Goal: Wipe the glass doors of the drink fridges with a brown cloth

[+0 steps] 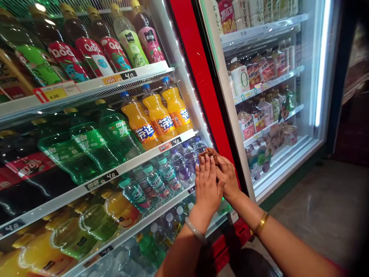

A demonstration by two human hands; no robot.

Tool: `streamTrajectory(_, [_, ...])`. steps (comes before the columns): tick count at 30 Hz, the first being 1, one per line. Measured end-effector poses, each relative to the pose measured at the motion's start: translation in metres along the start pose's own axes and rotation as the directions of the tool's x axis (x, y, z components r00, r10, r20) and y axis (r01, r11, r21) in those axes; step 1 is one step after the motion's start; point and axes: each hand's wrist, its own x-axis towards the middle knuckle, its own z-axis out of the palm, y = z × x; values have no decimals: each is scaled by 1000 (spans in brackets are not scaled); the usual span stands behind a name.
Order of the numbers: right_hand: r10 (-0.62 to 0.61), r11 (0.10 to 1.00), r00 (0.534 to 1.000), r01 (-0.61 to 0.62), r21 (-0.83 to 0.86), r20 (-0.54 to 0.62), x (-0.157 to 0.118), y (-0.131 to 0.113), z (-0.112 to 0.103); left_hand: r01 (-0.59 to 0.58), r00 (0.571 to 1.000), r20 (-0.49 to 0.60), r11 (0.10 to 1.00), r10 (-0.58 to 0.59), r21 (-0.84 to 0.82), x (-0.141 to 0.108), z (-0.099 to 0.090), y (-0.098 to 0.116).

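Observation:
A crumpled brown cloth (212,152) is bunched up by the right-hand edge of the open drinks cooler. My left hand (206,184), with a pale bangle at the wrist, lies over it with the fingers close together and the tips pressed on the cloth. From the right, my right hand (227,175), wearing a gold bracelet, closes round the same cloth; its fingertips are partly hidden. The two hands touch each other. Just left of them stand purple-labelled clear bottles (188,156) on a shelf.
Shelves hold Qoo bottles (92,55), orange soda bottles (158,113), green soda bottles (115,129) and teal-capped bottles (157,179). A red frame (198,65) edges the cooler. Beyond it, a second lit cooler (309,142) holds cartons and bottles. Grey floor (311,215) shows at lower right.

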Motion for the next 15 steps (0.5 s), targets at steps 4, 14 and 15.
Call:
streamTrajectory(4, [54, 995, 998, -55, -85, -19, -8, 2, -9, 15, 1000, 0, 991, -15, -135, -1, 17, 13])
streamTrajectory(14, [74, 997, 975, -76, -2, -210, 46, 75, -28, -190, 982, -32, 943, 189, -273, 84, 20, 22])
streamTrajectory(15, [96, 995, 979, -98, -2, -179, 33, 78, -27, -183, 983, -28, 943, 183, -279, 81, 24, 22])
